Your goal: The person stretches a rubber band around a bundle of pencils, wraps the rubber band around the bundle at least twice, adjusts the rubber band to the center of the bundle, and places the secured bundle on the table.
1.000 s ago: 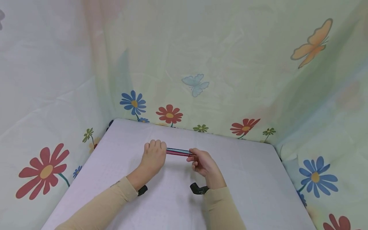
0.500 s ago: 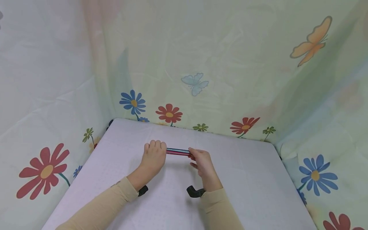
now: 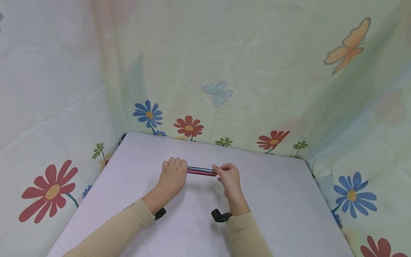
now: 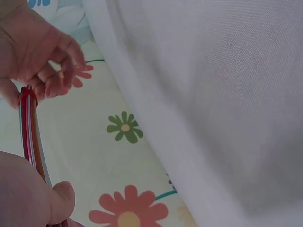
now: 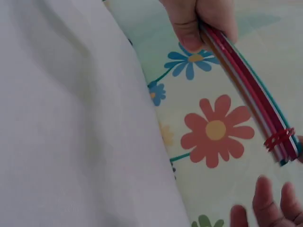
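Note:
My left hand (image 3: 172, 175) grips one end of a bundle of thin, pencil-like coloured sticks (image 3: 201, 171), red, teal, brown and silvery. It lies level above the table, its free end to the right. A red elastic band (image 5: 279, 138) is wound round the sticks near that end, plainest in the right wrist view. My right hand (image 3: 231, 182) is at the banded end, its thumb right at the sticks. In the right wrist view its other fingers (image 5: 265, 201) stand apart from the bundle. The end inside my left fist is hidden.
Beneath both hands spreads a table with a pale lilac-white cover (image 3: 276, 207). Behind it and at both sides hang cloth walls (image 3: 257, 89) printed with flowers and butterflies. A black wrist mount (image 3: 221, 216) juts from the right cuff.
My right fingers have shifted at the banded end, uncovering more of the sticks' tip, and the index finger has lifted. My left hand keeps its grip, barely moved.

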`<state>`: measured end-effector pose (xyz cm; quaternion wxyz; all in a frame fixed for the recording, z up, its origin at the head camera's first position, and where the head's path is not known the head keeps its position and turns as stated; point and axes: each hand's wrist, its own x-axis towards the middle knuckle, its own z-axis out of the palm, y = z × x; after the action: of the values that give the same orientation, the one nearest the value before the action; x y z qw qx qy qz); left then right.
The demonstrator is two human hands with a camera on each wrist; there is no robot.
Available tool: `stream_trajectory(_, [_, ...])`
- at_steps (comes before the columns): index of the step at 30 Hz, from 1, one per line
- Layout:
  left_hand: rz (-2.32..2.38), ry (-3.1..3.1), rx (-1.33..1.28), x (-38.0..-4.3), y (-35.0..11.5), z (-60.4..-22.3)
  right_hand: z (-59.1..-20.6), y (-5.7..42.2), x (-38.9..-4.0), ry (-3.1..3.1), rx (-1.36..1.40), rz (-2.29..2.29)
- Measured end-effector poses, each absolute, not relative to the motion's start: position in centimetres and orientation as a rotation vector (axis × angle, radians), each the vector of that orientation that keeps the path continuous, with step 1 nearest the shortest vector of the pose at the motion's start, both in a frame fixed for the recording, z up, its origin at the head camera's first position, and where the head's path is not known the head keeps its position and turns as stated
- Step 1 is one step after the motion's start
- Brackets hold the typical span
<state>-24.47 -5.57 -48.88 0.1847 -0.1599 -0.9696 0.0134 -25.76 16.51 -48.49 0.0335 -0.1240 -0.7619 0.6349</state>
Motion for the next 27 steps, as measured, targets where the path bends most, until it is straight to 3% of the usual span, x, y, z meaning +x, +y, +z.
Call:
stream_trajectory(13, [0.004,-2.765,-0.466,-24.6,-6.3,-48.1,-50.5,19.5,-25.2,-2.262,0.509,1.260])
stream_trajectory(27, [0.061,-2.726,-0.540,-24.3,-6.2,-47.6,-51.3,18.4,-24.5,-2.115,0.663,1.157])
